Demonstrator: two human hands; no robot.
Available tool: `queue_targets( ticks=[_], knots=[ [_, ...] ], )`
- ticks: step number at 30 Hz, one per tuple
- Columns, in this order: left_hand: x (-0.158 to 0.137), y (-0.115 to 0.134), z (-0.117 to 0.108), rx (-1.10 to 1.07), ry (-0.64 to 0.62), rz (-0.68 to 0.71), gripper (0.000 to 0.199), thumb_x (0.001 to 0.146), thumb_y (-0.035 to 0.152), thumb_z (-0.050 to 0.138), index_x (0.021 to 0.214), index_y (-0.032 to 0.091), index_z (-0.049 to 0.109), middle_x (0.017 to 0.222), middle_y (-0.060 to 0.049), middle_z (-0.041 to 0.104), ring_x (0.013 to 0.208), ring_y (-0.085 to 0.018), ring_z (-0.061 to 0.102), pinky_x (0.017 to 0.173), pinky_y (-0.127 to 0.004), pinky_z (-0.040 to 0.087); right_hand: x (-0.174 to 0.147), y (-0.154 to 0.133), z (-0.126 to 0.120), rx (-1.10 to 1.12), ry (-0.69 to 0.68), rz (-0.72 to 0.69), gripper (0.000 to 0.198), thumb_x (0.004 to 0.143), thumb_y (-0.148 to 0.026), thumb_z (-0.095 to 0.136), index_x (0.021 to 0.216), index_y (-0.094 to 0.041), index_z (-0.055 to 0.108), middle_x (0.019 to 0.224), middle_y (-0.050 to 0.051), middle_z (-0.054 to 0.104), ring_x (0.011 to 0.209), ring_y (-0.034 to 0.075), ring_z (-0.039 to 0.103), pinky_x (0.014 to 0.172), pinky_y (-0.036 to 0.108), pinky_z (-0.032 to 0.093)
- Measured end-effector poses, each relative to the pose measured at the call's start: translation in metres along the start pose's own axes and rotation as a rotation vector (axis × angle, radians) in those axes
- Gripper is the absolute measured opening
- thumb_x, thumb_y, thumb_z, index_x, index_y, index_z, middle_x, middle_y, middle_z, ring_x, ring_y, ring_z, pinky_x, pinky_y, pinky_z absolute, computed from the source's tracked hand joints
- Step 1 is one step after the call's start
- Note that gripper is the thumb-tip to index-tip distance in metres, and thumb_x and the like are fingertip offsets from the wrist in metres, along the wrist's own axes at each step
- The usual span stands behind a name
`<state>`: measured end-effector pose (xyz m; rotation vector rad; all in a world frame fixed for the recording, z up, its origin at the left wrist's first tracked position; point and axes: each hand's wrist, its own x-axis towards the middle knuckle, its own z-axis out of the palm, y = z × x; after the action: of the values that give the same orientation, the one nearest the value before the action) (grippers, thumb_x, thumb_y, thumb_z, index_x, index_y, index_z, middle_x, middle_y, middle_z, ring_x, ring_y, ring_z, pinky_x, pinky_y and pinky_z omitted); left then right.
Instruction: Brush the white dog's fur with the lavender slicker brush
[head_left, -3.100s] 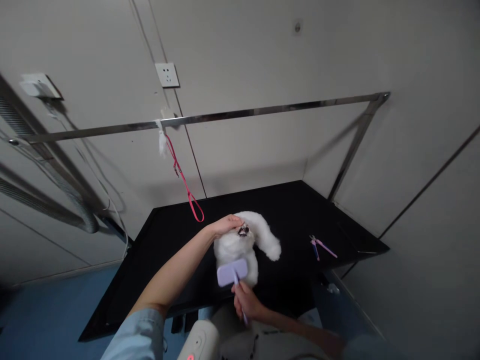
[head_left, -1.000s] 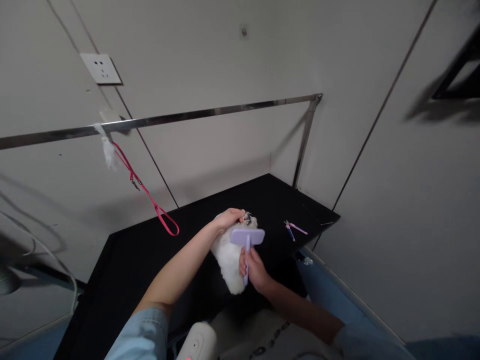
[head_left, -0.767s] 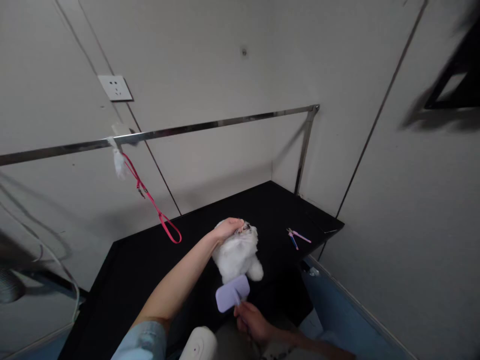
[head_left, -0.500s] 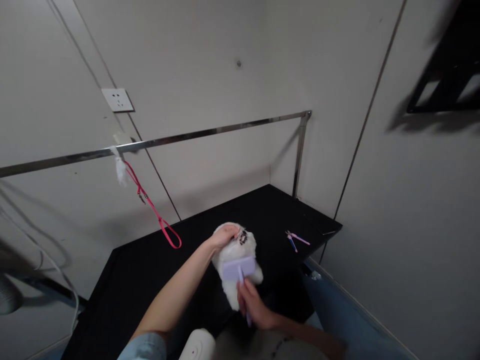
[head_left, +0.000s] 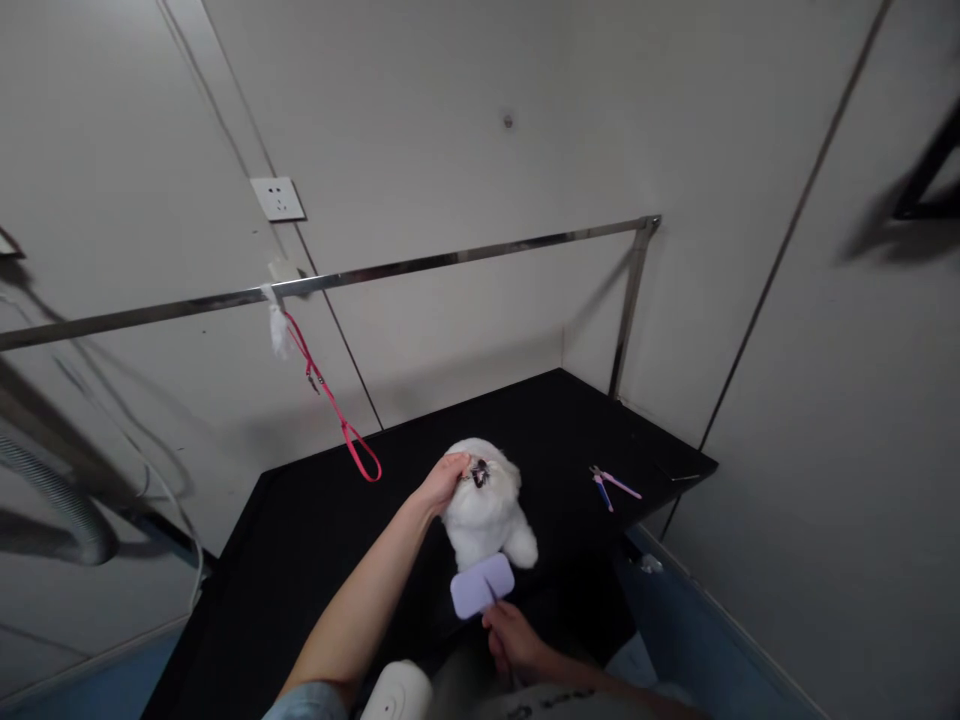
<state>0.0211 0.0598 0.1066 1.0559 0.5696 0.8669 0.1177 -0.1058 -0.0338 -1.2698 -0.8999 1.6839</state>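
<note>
A small fluffy white dog (head_left: 484, 515) is on the black table, its dark muzzle turned up toward me. My left hand (head_left: 444, 483) grips the side of its head, with the thumb near the muzzle and the other fingers hidden by fur. In my right hand (head_left: 514, 637) is the handle of a lilac slicker brush (head_left: 480, 587). The brush head's flat back faces me, low at the dog's chest and front leg. Its bristles are out of sight, so I cannot tell whether they touch the fur.
Pink-and-blue nail clippers (head_left: 611, 487) lie open on the black table (head_left: 322, 530), right of the dog. A red leash (head_left: 341, 420) hangs from a metal rail (head_left: 450, 260) along the wall. At the left is a grey hose (head_left: 67, 500); a white device (head_left: 399, 692) shows at the bottom.
The brush has moved down from the dog's upper chest to its lower front. My left hand still holds the head, and more of the dog's chest shows. The view has shifted left.
</note>
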Motion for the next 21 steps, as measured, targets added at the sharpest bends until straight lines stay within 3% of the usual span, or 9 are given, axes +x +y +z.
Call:
queue_targets(
  ticks=[1, 3, 6, 9, 12, 17, 19, 21],
  knots=[
    [-0.002, 0.0, 0.0, 0.002, 0.009, 0.008, 0.04, 0.068, 0.045, 0.08, 0.052, 0.013, 0.06, 0.065, -0.009, 0.068, 0.062, -0.019, 0.06, 0.062, -0.029, 0.044, -0.003, -0.003, -0.002, -0.005, -0.039, -0.021, 0.055, 0.07, -0.08, 0.05, 0.071, -0.026, 0.041, 0.038, -0.009, 0.032, 0.03, 0.009, 0.022, 0.033, 0.023, 0.016],
    [-0.005, 0.001, 0.0, 0.027, 0.039, 0.042, 0.037, 0.066, 0.046, 0.081, 0.061, 0.012, 0.068, 0.071, -0.01, 0.07, 0.064, -0.019, 0.062, 0.065, -0.029, 0.046, -0.005, -0.028, -0.01, 0.013, -0.114, -0.195, 0.055, 0.072, -0.079, 0.052, 0.08, -0.025, 0.046, 0.043, -0.009, 0.036, 0.033, 0.008, 0.025, 0.035, 0.022, 0.02],
    [-0.009, 0.001, -0.001, 0.024, 0.115, 0.089, 0.046, 0.06, 0.052, 0.084, 0.075, 0.009, 0.074, 0.073, -0.01, 0.072, 0.063, -0.019, 0.062, 0.065, -0.028, 0.047, 0.002, -0.07, -0.025, 0.029, -0.1, -0.432, 0.054, 0.078, -0.078, 0.049, 0.086, -0.024, 0.045, 0.047, -0.01, 0.038, 0.037, 0.007, 0.03, 0.04, 0.021, 0.025],
    [-0.014, -0.003, -0.003, -0.001, 0.193, 0.114, 0.052, 0.057, 0.058, 0.083, 0.076, 0.01, 0.075, 0.069, -0.009, 0.071, 0.06, -0.018, 0.061, 0.063, -0.028, 0.048, 0.006, -0.067, -0.036, -0.092, -0.121, -0.288, 0.057, 0.076, -0.079, 0.048, 0.08, -0.023, 0.043, 0.046, -0.011, 0.037, 0.035, 0.006, 0.029, 0.037, 0.02, 0.022],
    [-0.015, -0.008, -0.004, 0.022, 0.238, 0.148, 0.053, 0.058, 0.062, 0.08, 0.072, 0.011, 0.074, 0.066, -0.007, 0.07, 0.057, -0.016, 0.059, 0.059, -0.027, 0.045, 0.001, -0.055, -0.045, -0.17, -0.238, -0.105, 0.058, 0.075, -0.08, 0.047, 0.082, -0.022, 0.044, 0.044, -0.013, 0.036, 0.031, 0.005, 0.026, 0.034, 0.02, 0.018],
    [-0.013, -0.009, -0.002, 0.104, 0.237, 0.224, 0.054, 0.062, 0.064, 0.077, 0.068, 0.011, 0.072, 0.062, -0.006, 0.066, 0.055, -0.014, 0.055, 0.057, -0.024, 0.041, 0.006, -0.101, -0.057, -0.163, -0.314, -0.343, 0.055, 0.08, -0.076, 0.047, 0.088, -0.021, 0.046, 0.044, -0.013, 0.039, 0.033, 0.005, 0.03, 0.036, 0.02, 0.021],
    [-0.014, -0.011, -0.005, 0.108, 0.241, 0.239, 0.054, 0.063, 0.065, 0.076, 0.067, 0.011, 0.072, 0.062, -0.005, 0.066, 0.055, -0.013, 0.055, 0.057, -0.024, 0.041, 0.008, -0.105, -0.062, -0.212, -0.297, -0.324, 0.052, 0.081, -0.073, 0.048, 0.086, -0.021, 0.046, 0.044, -0.013, 0.039, 0.033, 0.004, 0.03, 0.035, 0.019, 0.021],
    [-0.016, -0.014, -0.008, 0.096, 0.245, 0.243, 0.054, 0.065, 0.065, 0.074, 0.066, 0.012, 0.071, 0.06, -0.004, 0.064, 0.054, -0.013, 0.053, 0.056, -0.025, 0.04, 0.004, -0.094, -0.068, -0.306, -0.283, -0.177, 0.048, 0.084, -0.069, 0.048, 0.083, -0.021, 0.045, 0.044, -0.012, 0.039, 0.031, 0.004, 0.029, 0.034, 0.019, 0.019]
  ],
)
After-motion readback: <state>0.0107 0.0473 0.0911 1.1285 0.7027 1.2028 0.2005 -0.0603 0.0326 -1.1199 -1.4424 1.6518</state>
